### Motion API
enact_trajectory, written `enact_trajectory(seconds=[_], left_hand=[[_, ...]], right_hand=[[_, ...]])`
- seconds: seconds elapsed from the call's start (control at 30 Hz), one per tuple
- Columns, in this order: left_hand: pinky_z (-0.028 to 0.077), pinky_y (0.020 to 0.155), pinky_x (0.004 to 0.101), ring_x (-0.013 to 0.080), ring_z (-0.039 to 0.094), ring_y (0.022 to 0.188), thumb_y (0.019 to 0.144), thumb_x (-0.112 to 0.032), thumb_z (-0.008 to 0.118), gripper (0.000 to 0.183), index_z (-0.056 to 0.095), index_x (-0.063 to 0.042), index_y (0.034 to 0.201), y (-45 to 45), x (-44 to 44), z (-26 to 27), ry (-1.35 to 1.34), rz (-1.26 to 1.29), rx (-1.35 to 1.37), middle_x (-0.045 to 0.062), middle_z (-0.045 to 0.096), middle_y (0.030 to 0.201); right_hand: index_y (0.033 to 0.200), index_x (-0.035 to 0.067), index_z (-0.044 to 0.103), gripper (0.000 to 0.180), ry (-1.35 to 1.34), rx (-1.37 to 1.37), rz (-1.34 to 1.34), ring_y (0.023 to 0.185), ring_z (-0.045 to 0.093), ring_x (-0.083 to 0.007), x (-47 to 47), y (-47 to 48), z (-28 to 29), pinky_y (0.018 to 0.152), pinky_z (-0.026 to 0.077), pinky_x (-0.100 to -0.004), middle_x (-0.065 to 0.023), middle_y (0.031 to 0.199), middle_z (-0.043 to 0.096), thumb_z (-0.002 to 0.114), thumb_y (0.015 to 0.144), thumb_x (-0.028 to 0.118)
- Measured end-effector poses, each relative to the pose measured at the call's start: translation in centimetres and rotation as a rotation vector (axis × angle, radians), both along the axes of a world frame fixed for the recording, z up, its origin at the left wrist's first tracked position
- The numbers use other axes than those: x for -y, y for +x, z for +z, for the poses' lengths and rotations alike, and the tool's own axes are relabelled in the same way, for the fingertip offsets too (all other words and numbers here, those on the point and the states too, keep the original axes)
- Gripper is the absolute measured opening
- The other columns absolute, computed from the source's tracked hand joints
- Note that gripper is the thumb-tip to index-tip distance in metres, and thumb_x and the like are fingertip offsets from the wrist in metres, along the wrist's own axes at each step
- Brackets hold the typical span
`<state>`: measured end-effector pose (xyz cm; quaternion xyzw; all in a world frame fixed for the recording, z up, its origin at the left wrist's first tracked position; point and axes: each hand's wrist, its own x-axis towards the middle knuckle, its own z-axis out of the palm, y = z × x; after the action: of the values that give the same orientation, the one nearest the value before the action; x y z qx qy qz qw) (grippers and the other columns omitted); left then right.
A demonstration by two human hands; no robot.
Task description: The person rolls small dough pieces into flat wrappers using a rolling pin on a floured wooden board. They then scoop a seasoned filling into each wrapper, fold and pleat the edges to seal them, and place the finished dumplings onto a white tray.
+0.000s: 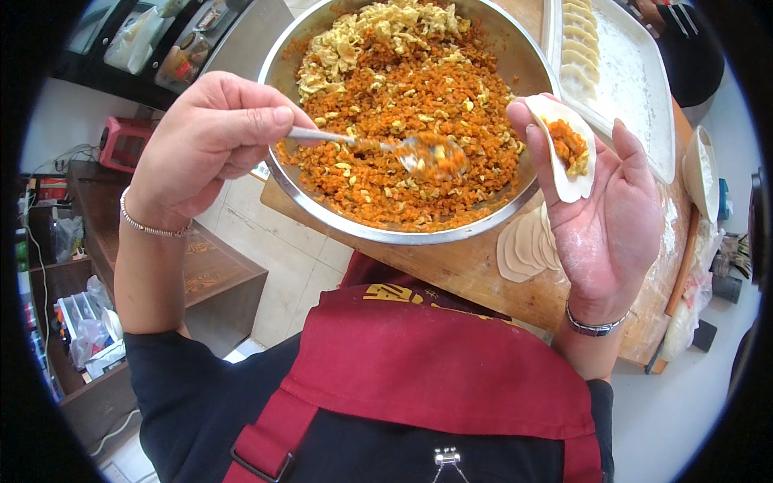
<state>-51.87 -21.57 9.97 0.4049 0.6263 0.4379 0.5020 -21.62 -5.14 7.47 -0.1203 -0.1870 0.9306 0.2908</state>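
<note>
My left hand (226,130) grips the handle of a metal spoon (320,135). The bowl of the spoon is blurred over the filling, with orange bits on it. Beneath it is a wide stainless steel bowl (416,236) of chopped orange filling (398,199), probably carrot, with pale yellow pieces, likely scrambled egg (338,51), heaped at its far side. Palm up, my right hand (604,211) holds a round dumpling wrapper (577,187), partly folded, with orange filling (566,145) in its middle. Overlapping plain wrappers (522,247) lie on the wooden table beside my right hand.
A white tray (640,90) at the far right carries a row of folded dumplings (580,57). Another person's dark sleeve (688,54) shows beyond it. Flour dusts the wooden table (447,278). A rolling pin (685,265) lies along its right edge. A dark wooden cabinet (223,271) stands left.
</note>
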Motion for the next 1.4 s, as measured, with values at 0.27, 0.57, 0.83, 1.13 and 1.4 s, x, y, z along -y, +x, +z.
enact_trajectory(seconds=[0.27,0.57,0.83,1.13,1.4], left_hand=[[0.038,0.055,0.0224,0.0035,0.05,0.061,0.098,-0.012,0.067,0.019,0.077,0.005,0.098,0.5,-0.3,-0.8,0.14,-0.165,-0.515,-0.002,0.061,0.067],[0.049,0.062,0.0277,0.016,0.064,0.064,0.094,-0.005,0.068,0.013,0.076,0.003,0.098,1.7,-1.6,-0.3,0.305,-0.266,-0.846,0.014,0.069,0.072],[0.035,0.05,0.0216,0.0051,0.047,0.053,0.096,-0.014,0.069,0.02,0.077,0.005,0.095,0.3,-2.1,0.0,-0.018,-0.214,-0.342,-0.002,0.059,0.063],[0.019,0.044,0.0184,-0.0008,0.03,0.048,0.1,-0.013,0.064,0.022,0.075,0.006,0.104,-2.2,-0.2,2.3,-0.009,-0.028,0.01,-0.008,0.049,0.06],[0.022,0.049,0.0181,-0.0017,0.035,0.053,0.102,-0.019,0.065,0.026,0.076,0.004,0.107,0.7,0.7,3.6,0.261,0.06,-0.313,-0.009,0.05,0.062]], right_hand=[[0.15,-0.017,0.024,0.061,0.019,0.019,-0.024,0.144,0.038,-0.0487,0.2,-0.4,0.0,0.121,0.039,-0.0512,-0.0432,0.15,0.034,0.026,0.112,0.031],[0.151,-0.016,0.024,0.061,0.043,0.051,-0.027,0.143,0.041,-0.0483,0.2,-0.2,-0.1,0.119,0.04,-0.0526,-0.0424,0.15,0.036,0.026,0.112,0.031],[0.15,-0.016,0.027,0.059,0.049,0.061,0.006,0.14,0.044,-0.0481,0.5,-0.7,-0.1,0.117,0.045,-0.049,-0.0421,0.148,0.038,0.026,0.112,0.03],[0.146,-0.015,0.035,0.06,0.04,0.181,-0.096,0.136,0.049,-0.0473,2.1,-2.8,0.8,0.115,0.045,-0.0517,-0.0376,0.144,0.046,0.024,0.112,0.033],[0.149,-0.01,0.03,0.06,0.052,0.18,-0.02,0.138,0.05,-0.0411,4.0,-4.1,1.1,0.116,0.043,-0.0545,-0.0289,0.151,0.043,0.02,0.113,0.037]])
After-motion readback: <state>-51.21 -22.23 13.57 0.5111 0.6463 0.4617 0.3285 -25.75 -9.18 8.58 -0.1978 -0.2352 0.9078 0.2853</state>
